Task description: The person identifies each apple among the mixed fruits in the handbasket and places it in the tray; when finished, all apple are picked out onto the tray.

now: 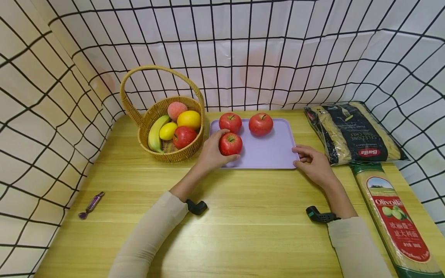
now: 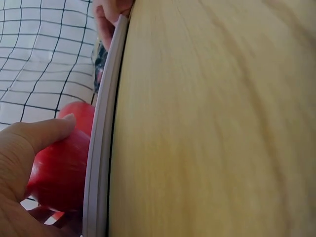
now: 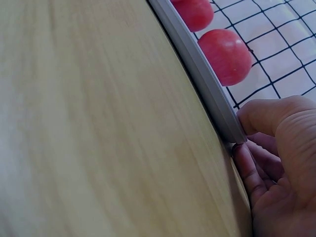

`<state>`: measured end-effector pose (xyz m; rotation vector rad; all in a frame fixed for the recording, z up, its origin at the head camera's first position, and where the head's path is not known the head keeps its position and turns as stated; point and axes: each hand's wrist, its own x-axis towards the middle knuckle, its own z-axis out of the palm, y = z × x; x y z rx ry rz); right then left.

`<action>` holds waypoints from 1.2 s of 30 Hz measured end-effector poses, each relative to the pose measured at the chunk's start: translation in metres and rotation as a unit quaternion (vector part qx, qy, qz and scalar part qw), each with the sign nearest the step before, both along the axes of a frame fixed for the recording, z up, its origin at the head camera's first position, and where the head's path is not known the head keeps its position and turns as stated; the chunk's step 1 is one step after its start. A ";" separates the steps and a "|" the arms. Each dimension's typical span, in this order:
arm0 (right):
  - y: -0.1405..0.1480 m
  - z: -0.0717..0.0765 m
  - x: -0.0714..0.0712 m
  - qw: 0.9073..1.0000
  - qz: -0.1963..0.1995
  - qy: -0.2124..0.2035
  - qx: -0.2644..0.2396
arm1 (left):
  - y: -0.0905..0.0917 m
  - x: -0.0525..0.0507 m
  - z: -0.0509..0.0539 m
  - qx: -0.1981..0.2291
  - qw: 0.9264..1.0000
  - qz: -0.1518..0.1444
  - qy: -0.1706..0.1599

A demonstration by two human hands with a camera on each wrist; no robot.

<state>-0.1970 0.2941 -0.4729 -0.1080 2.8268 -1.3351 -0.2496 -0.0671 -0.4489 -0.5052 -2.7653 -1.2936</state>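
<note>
Left grip (image 1: 210,152) seemingly clamped round front apple (image 1: 231,144) — right grip (image 1: 315,165) pinches tray (image 1: 269,152) — basket (image 1: 174,156), pasta bag (image 1: 359,133) flanking.

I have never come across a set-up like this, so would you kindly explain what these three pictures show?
There is no machine: each grip is simply a person's bare hand. The widest picture comes from a head-worn camera looking down; the others come from the left-wrist camera and right-wrist camera. On the wooden table are a wicker basket of fruit, a lilac tray bearing two red apples, a wrapped candy, a dark-printed pasta bag and a red-labelled pasta packet. The left hand holds a third apple at the tray's front left; the right hand pinches the tray's right edge.
</note>
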 end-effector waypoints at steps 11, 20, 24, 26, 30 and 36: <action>0.006 0.002 -0.006 0.999 0.023 -0.038 -0.016 | -0.002 0.002 0.001 -0.010 1.000 -0.010 0.007; 0.008 0.011 -0.009 0.993 0.051 -0.089 -0.056 | -0.013 0.014 0.017 -0.033 0.998 -0.027 0.040; 0.010 0.011 -0.011 0.990 0.055 -0.102 -0.083 | -0.024 0.015 0.023 -0.013 0.998 -0.023 0.056; 0.010 0.011 -0.012 0.988 0.059 -0.106 -0.092 | -0.032 0.015 0.025 0.000 0.998 -0.018 0.061; 0.011 0.011 -0.014 0.986 0.060 -0.118 -0.102 | -0.048 0.016 0.031 0.030 0.997 -0.004 0.072; 0.011 0.012 -0.014 0.985 0.062 -0.124 -0.106 | -0.073 0.015 0.041 0.055 0.992 0.032 0.105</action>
